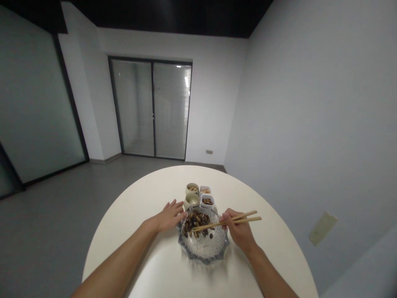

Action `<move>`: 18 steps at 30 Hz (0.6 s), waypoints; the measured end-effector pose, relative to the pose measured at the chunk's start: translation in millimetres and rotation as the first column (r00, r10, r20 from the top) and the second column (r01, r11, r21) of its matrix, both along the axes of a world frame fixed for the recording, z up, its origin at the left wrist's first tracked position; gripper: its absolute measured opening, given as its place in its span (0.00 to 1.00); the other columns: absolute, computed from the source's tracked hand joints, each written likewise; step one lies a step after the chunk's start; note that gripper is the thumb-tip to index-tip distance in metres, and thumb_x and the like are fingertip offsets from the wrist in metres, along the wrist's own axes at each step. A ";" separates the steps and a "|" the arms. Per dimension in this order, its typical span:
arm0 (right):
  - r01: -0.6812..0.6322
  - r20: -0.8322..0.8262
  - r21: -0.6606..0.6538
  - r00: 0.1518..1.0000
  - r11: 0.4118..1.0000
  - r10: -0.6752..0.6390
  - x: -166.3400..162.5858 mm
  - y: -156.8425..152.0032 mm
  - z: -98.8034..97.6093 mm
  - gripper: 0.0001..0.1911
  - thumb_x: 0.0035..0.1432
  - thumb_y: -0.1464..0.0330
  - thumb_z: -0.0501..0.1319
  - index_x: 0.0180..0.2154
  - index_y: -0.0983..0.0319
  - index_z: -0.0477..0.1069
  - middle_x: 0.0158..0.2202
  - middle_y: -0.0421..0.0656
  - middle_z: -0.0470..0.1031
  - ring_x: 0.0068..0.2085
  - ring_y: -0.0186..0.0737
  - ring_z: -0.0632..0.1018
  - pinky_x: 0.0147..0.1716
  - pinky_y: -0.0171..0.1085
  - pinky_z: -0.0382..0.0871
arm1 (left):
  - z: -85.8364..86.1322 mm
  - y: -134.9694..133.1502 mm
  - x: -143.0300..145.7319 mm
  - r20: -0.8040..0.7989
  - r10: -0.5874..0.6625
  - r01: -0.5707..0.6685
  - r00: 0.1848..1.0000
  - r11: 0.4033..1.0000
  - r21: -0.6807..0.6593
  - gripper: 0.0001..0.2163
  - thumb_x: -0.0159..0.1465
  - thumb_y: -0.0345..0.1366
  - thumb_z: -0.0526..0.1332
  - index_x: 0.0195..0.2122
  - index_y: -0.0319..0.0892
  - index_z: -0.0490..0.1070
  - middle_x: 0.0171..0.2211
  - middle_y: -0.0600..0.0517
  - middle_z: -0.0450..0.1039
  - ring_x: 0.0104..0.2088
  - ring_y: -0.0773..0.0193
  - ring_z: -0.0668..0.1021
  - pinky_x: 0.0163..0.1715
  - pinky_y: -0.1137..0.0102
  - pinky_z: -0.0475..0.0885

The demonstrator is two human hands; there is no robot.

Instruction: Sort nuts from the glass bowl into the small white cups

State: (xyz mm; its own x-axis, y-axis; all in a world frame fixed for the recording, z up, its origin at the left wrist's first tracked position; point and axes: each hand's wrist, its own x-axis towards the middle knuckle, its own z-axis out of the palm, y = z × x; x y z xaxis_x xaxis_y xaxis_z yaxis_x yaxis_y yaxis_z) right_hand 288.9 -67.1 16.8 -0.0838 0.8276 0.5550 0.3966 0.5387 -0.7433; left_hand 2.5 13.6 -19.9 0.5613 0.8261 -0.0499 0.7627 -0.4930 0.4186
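Observation:
A clear glass bowl [204, 250] with a scalloped rim stands near the middle of the table. Dark and light striped seeds or nuts [195, 221] are heaped toward its far left side, with a few loose dark pieces nearer the centre. My right hand [237, 229] is closed around a pair of wooden chopsticks [245, 218], whose tips reach into the bowl at the heap's near edge. At the bowl's left rim, my left hand [170, 216] has its fingers stretched out, the thumb side at or very near the glass.
Behind the bowl are a round cup [192, 200] with no visible contents, another cup [192, 187] of pale nuts, a white dish [205, 189] of pale pieces and a white dish [207, 200] of brown pieces. The round white table [136, 198] has its right edge near a wall.

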 end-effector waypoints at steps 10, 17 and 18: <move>-0.052 0.117 0.025 0.992 0.998 0.049 -5.5 -4.4 5.2 0.27 0.67 0.54 0.54 0.21 0.61 0.73 0.17 0.40 0.72 0.20 0.36 0.73 0.21 0.32 0.64 | -0.8 0.8 0.2 0.010 -0.012 0.012 1.000 1.000 0.000 0.26 0.74 0.56 0.39 0.68 0.54 0.55 0.70 0.52 0.45 0.69 0.43 0.44 0.63 0.43 0.40; 0.027 0.039 0.091 0.999 0.995 -0.031 0.8 -3.1 6.0 0.28 0.67 0.53 0.53 0.22 0.62 0.75 0.17 0.41 0.72 0.20 0.37 0.74 0.21 0.33 0.66 | -1.4 1.9 -1.9 -0.006 -0.029 0.029 1.000 1.000 0.011 0.25 0.74 0.55 0.39 0.69 0.57 0.52 0.71 0.52 0.44 0.69 0.41 0.44 0.63 0.42 0.42; 0.040 0.023 0.097 0.999 0.994 -0.043 1.8 -2.5 5.9 0.28 0.67 0.53 0.54 0.22 0.62 0.75 0.17 0.41 0.72 0.21 0.37 0.74 0.21 0.33 0.66 | -0.8 1.4 -1.9 -0.006 -0.026 0.026 1.000 1.000 0.008 0.25 0.74 0.55 0.39 0.69 0.57 0.51 0.71 0.53 0.44 0.69 0.41 0.44 0.63 0.42 0.41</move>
State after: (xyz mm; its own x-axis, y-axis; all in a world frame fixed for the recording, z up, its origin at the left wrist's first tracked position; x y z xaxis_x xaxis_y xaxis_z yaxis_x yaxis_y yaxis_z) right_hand 290.6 -69.6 22.8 -0.0652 0.7732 0.6307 0.4378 0.5902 -0.6782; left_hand 0.6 15.0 -20.8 0.5826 0.8114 -0.0469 0.7520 -0.5162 0.4100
